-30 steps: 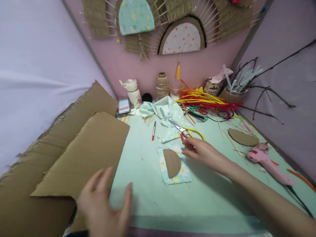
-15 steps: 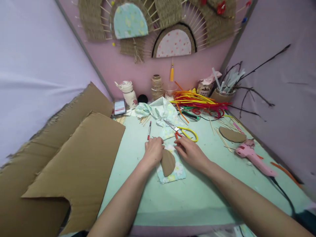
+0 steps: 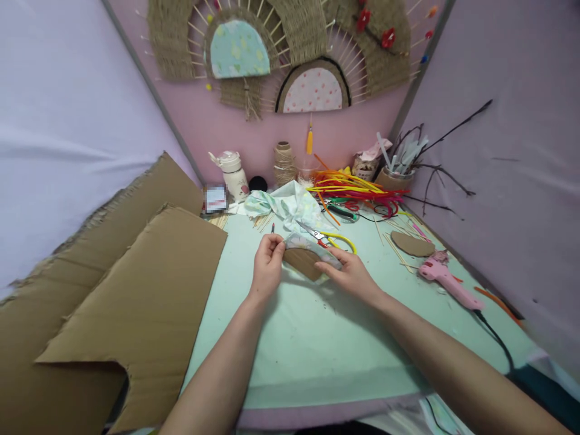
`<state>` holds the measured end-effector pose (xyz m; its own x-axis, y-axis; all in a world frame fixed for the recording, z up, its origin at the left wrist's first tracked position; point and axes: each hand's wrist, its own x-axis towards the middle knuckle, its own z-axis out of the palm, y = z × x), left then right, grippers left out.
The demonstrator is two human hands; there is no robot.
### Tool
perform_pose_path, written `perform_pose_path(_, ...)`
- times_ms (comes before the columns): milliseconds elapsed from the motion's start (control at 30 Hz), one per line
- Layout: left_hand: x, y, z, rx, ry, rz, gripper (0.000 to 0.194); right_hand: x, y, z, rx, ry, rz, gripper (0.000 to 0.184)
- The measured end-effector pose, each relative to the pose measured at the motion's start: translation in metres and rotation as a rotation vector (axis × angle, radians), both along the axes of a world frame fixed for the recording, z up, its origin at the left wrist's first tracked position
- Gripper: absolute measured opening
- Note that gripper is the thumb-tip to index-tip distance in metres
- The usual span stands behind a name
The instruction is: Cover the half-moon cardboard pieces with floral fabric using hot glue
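A brown cardboard half-circle lies against a piece of light-blue floral fabric, both raised off the table and tilted. My left hand pinches the left end of the fabric between thumb and fingers. From the other side, my right hand grips the pair, its thumb pressed on the cardboard and its fingers behind the fabric. Just beyond my hands lie yellow-handled scissors, blades pointing away to the left. A red marker shows only its tip behind my left hand.
Large cardboard sheets cover the left side. To the right lie a pink glue gun and another cardboard half-circle. Crumpled fabric, a twine spool, a white bottle and colourful pipe cleaners stand or lie along the back.
Both hands have taken hold of the fabric and cardboard half-circle and lifted them off the table. The half-circle has turned from upright to slanting sideways. The view has shifted slightly right.
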<state>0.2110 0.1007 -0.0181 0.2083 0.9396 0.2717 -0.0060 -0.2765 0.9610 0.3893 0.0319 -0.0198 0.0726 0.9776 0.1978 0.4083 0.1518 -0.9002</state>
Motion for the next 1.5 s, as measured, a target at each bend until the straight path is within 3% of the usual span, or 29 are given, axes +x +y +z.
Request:
perform_pose_path(100,-0.002,0.002,0.003,-0.091,-0.102,0.021,0.021,0.002,0.001,0.002,0.033,-0.006,-0.063,0.021)
perform_pose_path(167,-0.004,0.002,0.008,-0.271,-0.232,-0.048,0.034,0.002,0.0,0.003,-0.047,0.155,-0.079,0.023)
perform_pose_path(300,-0.004,-0.002,0.008,-0.634,-0.45,-0.479,0.078,-0.01,-0.005,0.003,-0.23,0.718,-0.079,0.034)
perform_pose_path(367,0.002,-0.008,0.002,-0.689,-0.414,-0.575,0.078,-0.019,-0.008,0.0,-0.238,0.856,-0.089,0.038)
perform_pose_path(500,0.018,-0.017,-0.013,-0.635,-0.335,-0.388,0.05,-0.027,-0.01,-0.01,-0.156,0.795,-0.135,0.039)
perform_pose_path(600,0.022,-0.018,-0.014,-0.564,-0.371,-0.307,0.046,-0.022,-0.01,-0.013,-0.122,0.714,-0.154,0.031)
perform_pose_path(867,0.003,-0.011,-0.005,-0.556,-0.134,-0.561,0.055,-0.003,-0.008,-0.01,-0.109,0.727,-0.204,0.028)
perform_pose_path(1100,-0.009,-0.005,0.001,-0.518,-0.032,-0.653,0.06,0.001,-0.009,-0.013,-0.053,0.667,-0.25,0.031)
perform_pose_path(1167,-0.007,-0.004,0.002,-0.509,-0.039,-0.607,0.054,0.001,-0.009,-0.013,-0.048,0.62,-0.269,0.03)
perform_pose_path(1333,0.003,0.0,-0.006,-0.421,-0.054,-0.35,0.035,0.001,-0.009,-0.013,-0.034,0.534,-0.305,0.028)
perform_pose_path(1500,0.006,0.004,-0.015,-0.377,-0.066,-0.238,0.031,-0.001,-0.008,-0.011,-0.021,0.528,-0.303,0.027)
